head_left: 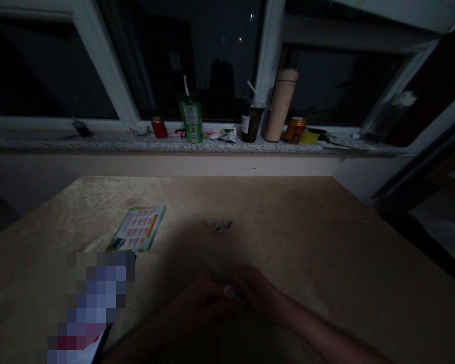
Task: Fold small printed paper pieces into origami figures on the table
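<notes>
Close to the table's near side, my two hands meet over a small shiny wrapped candy (pixel 233 294), pale with some blue and yellow. My left hand (pixel 201 302) is closed, its thumb and fingers pinching the left end. The right hand (pixel 258 292) has its fingers curled around the right end. Most of the candy is hidden by my fingers, and the dim light blurs its print. Farther out, beyond both hands, a second wrapped candy (pixel 220 226) with twisted ends lies on the table (pixel 288 217).
To the left lie a printed card (pixel 138 227) and a pixelated flat object (pixel 98 298). On the granite windowsill (pixel 216 146) stand a green cup (pixel 191 119), a dark cup (pixel 251 121), a pink flask (pixel 281 106), an orange can (pixel 295 130) and a red jar (pixel 159 128).
</notes>
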`<state>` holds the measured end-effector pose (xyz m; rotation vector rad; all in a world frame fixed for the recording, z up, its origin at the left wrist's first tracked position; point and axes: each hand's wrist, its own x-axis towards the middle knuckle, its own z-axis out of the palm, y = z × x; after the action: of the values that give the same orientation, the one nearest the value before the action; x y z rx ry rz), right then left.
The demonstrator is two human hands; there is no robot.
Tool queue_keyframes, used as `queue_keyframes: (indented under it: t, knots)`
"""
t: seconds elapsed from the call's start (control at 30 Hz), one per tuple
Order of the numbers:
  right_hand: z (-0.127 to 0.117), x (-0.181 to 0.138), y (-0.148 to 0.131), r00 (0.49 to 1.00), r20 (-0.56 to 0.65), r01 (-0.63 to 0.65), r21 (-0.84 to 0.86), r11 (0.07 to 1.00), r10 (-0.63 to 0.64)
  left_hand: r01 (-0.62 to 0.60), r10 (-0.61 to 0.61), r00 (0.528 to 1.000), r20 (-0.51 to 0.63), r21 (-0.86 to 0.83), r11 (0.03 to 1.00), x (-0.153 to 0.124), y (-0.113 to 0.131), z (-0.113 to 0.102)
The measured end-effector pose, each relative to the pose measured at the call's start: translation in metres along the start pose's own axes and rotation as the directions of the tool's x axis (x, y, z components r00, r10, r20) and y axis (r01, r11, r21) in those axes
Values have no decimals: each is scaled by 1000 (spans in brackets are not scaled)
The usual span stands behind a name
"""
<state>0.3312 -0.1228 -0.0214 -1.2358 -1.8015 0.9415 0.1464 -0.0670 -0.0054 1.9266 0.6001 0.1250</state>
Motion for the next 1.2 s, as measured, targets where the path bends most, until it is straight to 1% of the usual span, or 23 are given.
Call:
queue_keyframes:
  t: [0.1,0.17,0.27,0.37,0.47,0.57,0.63,0.73,0.83,0.97,1.03,1.1,1.2]
  knots:
    - [2,-1,-1,1000,20,-18,-33,999,19,-42,41,999,23,48,998,-2,2,0]
    - [3,-1,-2,999,18,-36,-24,999,36,-71,69,997,24,84,994,-2,0,0]
    - [4,-1,-3,998,0,-67,67,995,67,-86,93,995,-44,143,986,-1,-3,1]
    - [4,0,-2,994,-23,-103,179,978,109,-30,42,994,-98,114,993,2,-5,4]
    - [5,-1,1,990,-19,-132,177,975,137,11,-6,998,-69,69,998,3,-4,5]
    - [7,0,3,985,3,-173,100,980,173,-21,23,1000,-21,70,997,3,-4,5]
    - [8,2,4,986,31,-169,87,982,167,-63,64,998,-6,94,994,3,-4,5]
    - [7,2,3,992,68,-114,80,990,108,-111,115,993,-17,156,981,2,-5,6]
    - [7,1,3,997,59,-47,62,997,43,-134,138,990,-13,167,977,3,-6,7]
    - [7,1,4,999,20,-53,115,992,51,-123,123,992,4,148,981,5,-6,6]
    - [5,3,3,997,30,-75,149,986,71,-110,111,994,0,125,986,5,-6,6]
    - [3,5,1,995,34,-103,181,978,99,-92,95,995,-22,104,990,5,-5,5]
    - [0,5,-1,993,54,-115,205,972,107,-25,29,996,-79,55,998,4,-2,3]
